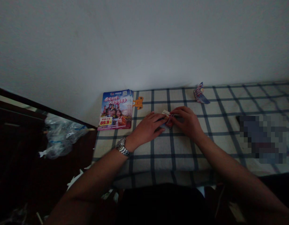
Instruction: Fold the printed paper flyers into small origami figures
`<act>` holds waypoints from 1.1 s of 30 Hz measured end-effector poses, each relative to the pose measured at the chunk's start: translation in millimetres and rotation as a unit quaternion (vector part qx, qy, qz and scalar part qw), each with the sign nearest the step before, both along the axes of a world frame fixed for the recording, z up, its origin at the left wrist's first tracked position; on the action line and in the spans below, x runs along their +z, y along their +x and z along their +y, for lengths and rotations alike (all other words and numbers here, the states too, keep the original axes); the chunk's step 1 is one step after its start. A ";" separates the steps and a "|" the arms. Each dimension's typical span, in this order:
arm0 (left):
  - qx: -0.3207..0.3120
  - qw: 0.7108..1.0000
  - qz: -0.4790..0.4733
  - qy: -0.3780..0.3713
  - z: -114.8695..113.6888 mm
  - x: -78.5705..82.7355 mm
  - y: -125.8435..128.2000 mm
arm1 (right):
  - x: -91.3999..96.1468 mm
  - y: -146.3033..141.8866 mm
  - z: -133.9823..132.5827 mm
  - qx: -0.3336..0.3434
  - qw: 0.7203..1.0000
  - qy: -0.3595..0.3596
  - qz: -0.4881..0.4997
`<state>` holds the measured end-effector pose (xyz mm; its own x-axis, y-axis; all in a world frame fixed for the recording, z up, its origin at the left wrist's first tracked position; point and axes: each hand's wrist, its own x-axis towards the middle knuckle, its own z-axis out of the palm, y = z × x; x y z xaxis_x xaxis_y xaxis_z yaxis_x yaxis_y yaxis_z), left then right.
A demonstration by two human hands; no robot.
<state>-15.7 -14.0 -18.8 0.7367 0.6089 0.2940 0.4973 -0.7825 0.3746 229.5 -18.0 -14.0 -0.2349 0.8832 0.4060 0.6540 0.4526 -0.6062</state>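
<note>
A small folded piece of printed paper (168,122), with red and blue print and a pale strip at its top, lies between my hands low over the checked cloth. My left hand (148,127), with a metal watch at the wrist, has its fingertips on the paper's left side. On the other side, my right hand (185,120) pinches the paper between thumb and fingers, which partly hide it. Left of my hands lies a stack of printed flyers (115,109). Farther back on the right, a folded paper piece (200,94) in similar colours stands on the cloth.
The checked tablecloth (189,156) covers a surface against a pale wall (144,47). A bear picture (138,103) shows beside the flyers. At the right is a blurred-out dark object (259,137). Clear plastic bags (61,137) lie lower left, beyond the table's edge.
</note>
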 end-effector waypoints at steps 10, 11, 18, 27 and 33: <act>0.011 1.000 -0.003 0.005 3.3 1.4 -2.6 | -4.6 1.2 -1.4 0.083 0.996 -0.043 0.006; 0.010 1.000 -0.004 0.006 3.4 1.5 -2.6 | -4.1 1.3 -1.4 0.083 0.996 -0.044 0.003; 0.003 1.000 -0.009 0.017 2.7 2.2 -1.0 | -4.1 5.6 0.6 0.095 0.994 -0.051 -0.023; 0.015 0.999 0.004 0.037 3.7 1.0 -3.7 | -3.3 5.3 0.9 0.111 0.993 -0.044 -0.027; 0.027 0.999 0.006 0.024 3.6 0.3 -4.1 | -1.5 7.1 2.2 0.147 0.988 -0.026 -0.031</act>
<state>-19.9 -10.3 -18.6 0.7069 0.6330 0.3157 0.5431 -0.7716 0.3312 236.6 -15.8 -15.5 -0.5073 0.7924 0.3387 0.5363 0.5979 -0.5957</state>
